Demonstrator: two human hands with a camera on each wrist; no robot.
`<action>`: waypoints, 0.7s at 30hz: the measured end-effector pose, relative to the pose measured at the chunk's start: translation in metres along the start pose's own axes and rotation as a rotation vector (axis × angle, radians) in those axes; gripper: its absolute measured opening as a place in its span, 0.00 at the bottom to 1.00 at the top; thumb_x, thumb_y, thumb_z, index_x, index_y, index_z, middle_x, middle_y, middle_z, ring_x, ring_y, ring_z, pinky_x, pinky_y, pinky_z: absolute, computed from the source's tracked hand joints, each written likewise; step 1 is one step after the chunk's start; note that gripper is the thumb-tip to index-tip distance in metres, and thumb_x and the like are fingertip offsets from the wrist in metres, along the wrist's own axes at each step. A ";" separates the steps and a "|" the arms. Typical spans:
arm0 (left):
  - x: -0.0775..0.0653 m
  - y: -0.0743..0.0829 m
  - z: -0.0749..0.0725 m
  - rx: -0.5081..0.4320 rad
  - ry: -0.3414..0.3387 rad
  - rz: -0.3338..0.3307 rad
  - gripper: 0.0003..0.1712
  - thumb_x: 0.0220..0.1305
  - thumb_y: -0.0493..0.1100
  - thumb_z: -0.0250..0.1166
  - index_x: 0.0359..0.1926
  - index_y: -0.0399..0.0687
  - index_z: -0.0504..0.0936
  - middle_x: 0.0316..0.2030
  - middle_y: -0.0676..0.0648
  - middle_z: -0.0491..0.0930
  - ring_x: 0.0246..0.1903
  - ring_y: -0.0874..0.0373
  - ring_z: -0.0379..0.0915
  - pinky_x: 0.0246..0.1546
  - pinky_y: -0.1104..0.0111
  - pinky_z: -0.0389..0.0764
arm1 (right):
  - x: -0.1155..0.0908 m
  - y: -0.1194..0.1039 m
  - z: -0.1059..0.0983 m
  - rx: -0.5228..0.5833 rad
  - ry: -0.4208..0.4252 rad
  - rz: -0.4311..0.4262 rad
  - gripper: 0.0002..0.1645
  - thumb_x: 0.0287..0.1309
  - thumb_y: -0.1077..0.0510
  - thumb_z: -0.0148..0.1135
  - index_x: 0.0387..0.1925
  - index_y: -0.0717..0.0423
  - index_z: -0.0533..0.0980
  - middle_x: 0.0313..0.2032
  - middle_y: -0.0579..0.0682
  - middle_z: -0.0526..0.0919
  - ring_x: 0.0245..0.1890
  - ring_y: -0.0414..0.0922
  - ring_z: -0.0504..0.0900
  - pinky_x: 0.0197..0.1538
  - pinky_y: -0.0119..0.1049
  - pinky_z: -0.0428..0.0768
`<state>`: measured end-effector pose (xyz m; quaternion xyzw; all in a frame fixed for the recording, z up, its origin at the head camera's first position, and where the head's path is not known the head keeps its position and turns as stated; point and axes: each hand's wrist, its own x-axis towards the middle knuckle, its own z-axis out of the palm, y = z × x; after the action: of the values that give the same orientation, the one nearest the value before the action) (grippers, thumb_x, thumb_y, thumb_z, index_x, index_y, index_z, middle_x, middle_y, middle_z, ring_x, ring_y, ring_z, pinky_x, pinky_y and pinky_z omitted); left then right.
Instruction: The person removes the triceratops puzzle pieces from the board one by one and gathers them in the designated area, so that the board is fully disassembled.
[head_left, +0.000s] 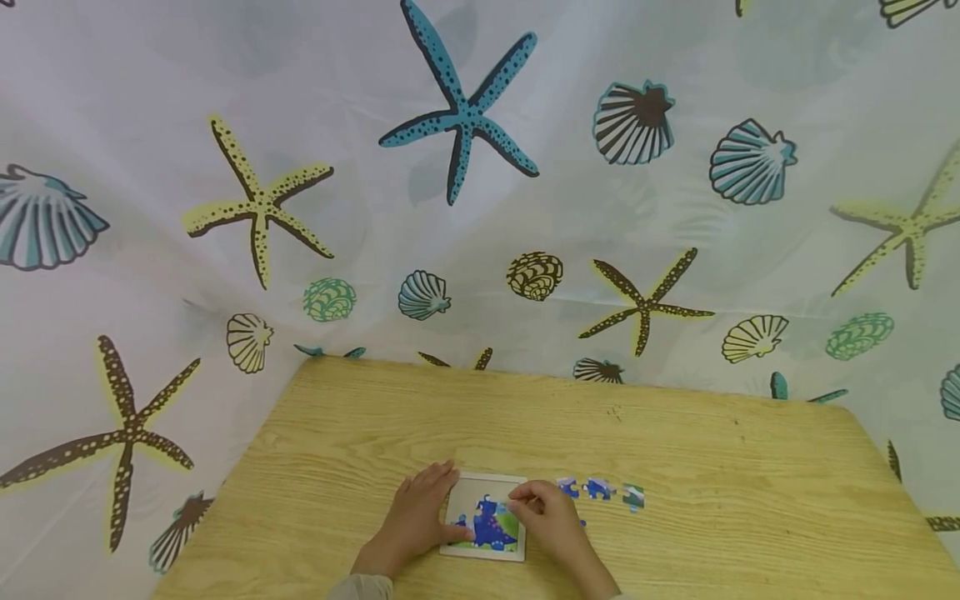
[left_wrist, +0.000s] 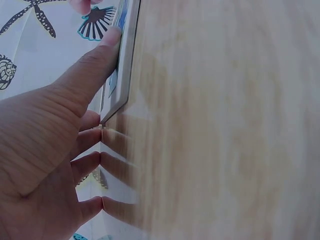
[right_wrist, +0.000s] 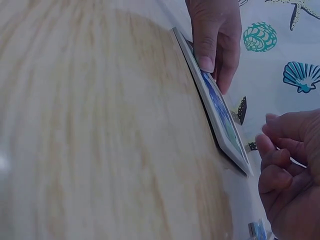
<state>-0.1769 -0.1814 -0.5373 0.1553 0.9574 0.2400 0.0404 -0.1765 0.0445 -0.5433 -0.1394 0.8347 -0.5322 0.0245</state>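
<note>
A small jigsaw puzzle in a white-framed tray (head_left: 483, 557) lies on the wooden table, partly filled with a blue dinosaur picture (head_left: 491, 529). The tray's upper left part shows bare backing. My left hand (head_left: 416, 512) lies along its left side, with the thumb (left_wrist: 90, 67) resting on the lower left of the picture. The other left fingers stretch out beside the frame. At the tray's right edge is my right hand (head_left: 551, 517), fingers curled, thumb and index tips drawn together above the picture's upper right. No piece plainly shows between those tips (right_wrist: 270, 125).
Loose puzzle pieces (head_left: 598, 488) lie right of the tray, one of them with green and white (head_left: 633, 497). Another is partly hidden by the right hand. A white cloth with starfish and shells (head_left: 360, 208) hangs around the table (head_left: 712, 500).
</note>
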 end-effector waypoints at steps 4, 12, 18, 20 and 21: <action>0.000 0.000 -0.001 0.001 0.003 0.005 0.53 0.41 0.62 0.74 0.64 0.36 0.68 0.66 0.38 0.63 0.66 0.39 0.55 0.60 0.36 0.54 | 0.003 0.001 0.009 0.005 -0.020 -0.003 0.06 0.57 0.60 0.64 0.35 0.60 0.80 0.29 0.45 0.77 0.25 0.34 0.69 0.28 0.26 0.72; -0.003 0.002 -0.001 -0.004 0.013 0.020 0.53 0.41 0.62 0.74 0.63 0.36 0.69 0.66 0.37 0.63 0.65 0.37 0.56 0.60 0.36 0.55 | 0.006 -0.002 0.022 -0.001 -0.045 0.010 0.10 0.54 0.61 0.67 0.38 0.60 0.79 0.30 0.44 0.77 0.25 0.34 0.69 0.28 0.26 0.72; -0.002 0.000 0.000 -0.003 0.009 0.016 0.52 0.41 0.61 0.74 0.63 0.36 0.69 0.66 0.37 0.63 0.66 0.38 0.56 0.60 0.36 0.55 | 0.008 -0.003 0.026 -0.092 -0.064 0.033 0.18 0.50 0.61 0.70 0.44 0.62 0.78 0.28 0.43 0.74 0.23 0.34 0.67 0.29 0.28 0.70; -0.001 -0.002 0.001 0.005 0.007 0.016 0.53 0.41 0.62 0.74 0.63 0.36 0.68 0.66 0.37 0.63 0.66 0.38 0.55 0.60 0.36 0.56 | 0.009 -0.002 0.027 -0.148 -0.082 0.023 0.20 0.49 0.60 0.70 0.45 0.62 0.78 0.27 0.43 0.73 0.24 0.36 0.67 0.30 0.29 0.70; -0.001 -0.003 0.001 0.009 0.008 0.017 0.53 0.41 0.62 0.74 0.63 0.36 0.68 0.66 0.38 0.63 0.66 0.38 0.56 0.60 0.37 0.56 | 0.010 -0.003 0.028 -0.177 -0.093 0.017 0.21 0.49 0.59 0.71 0.46 0.61 0.78 0.27 0.43 0.72 0.25 0.36 0.67 0.30 0.30 0.70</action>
<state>-0.1764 -0.1835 -0.5394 0.1627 0.9573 0.2366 0.0337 -0.1798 0.0165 -0.5516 -0.1584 0.8776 -0.4490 0.0554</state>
